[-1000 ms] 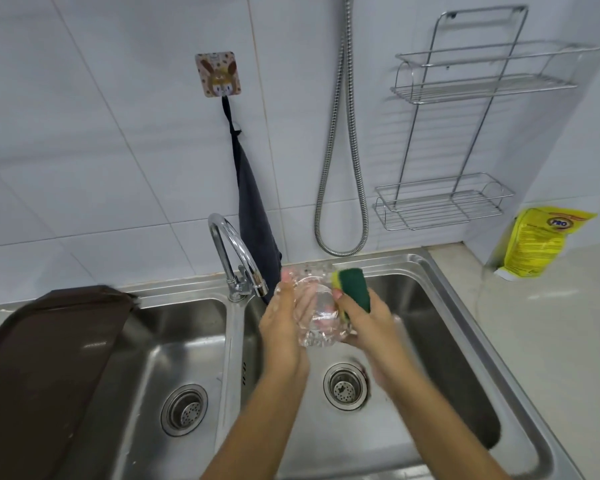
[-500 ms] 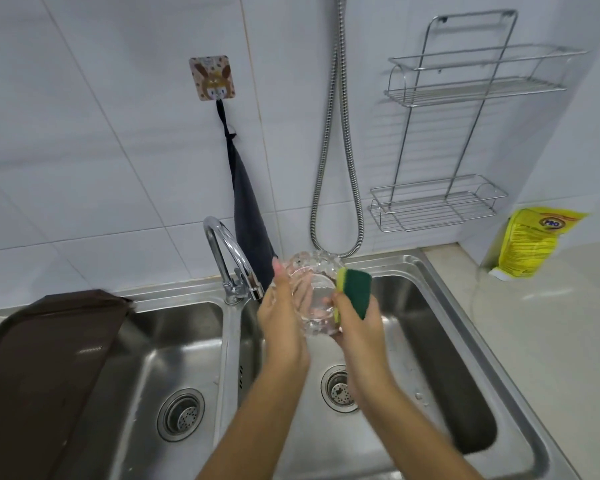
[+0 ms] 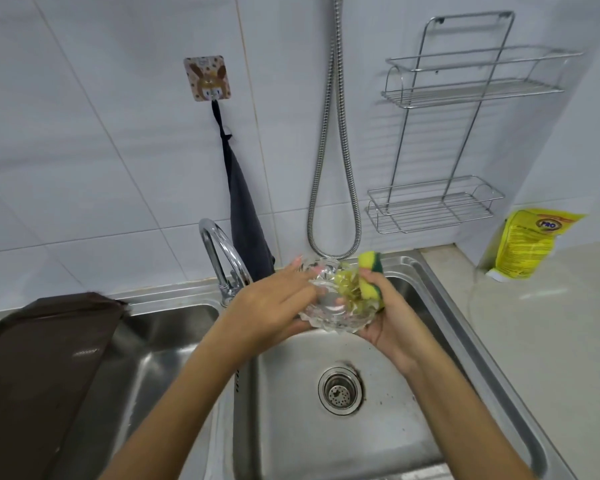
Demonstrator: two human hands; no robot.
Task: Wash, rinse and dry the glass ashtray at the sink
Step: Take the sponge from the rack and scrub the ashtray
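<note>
A clear cut-glass ashtray [image 3: 329,308] is held above the right sink basin [image 3: 378,441]. My left hand [image 3: 271,306] grips its left side, fingers over the rim. My right hand [image 3: 392,313] holds a yellow and green sponge [image 3: 369,277] pressed against the ashtray's right inner side. The sponge shows yellow through the glass. No water runs from the chrome faucet [image 3: 222,258], which stands just left of the ashtray.
A brown tray [image 3: 39,368] leans over the left basin. A dark cloth [image 3: 246,223] hangs from a wall hook behind the faucet. A shower hose [image 3: 333,168] and wire rack [image 3: 440,133] hang on the wall. A yellow refill pouch [image 3: 523,244] stands on the right counter.
The ashtray has tilted from upright to nearly flat, opening upward. My right hand has turned the sponge into the ashtray's inside, and both hands sit slightly lower.
</note>
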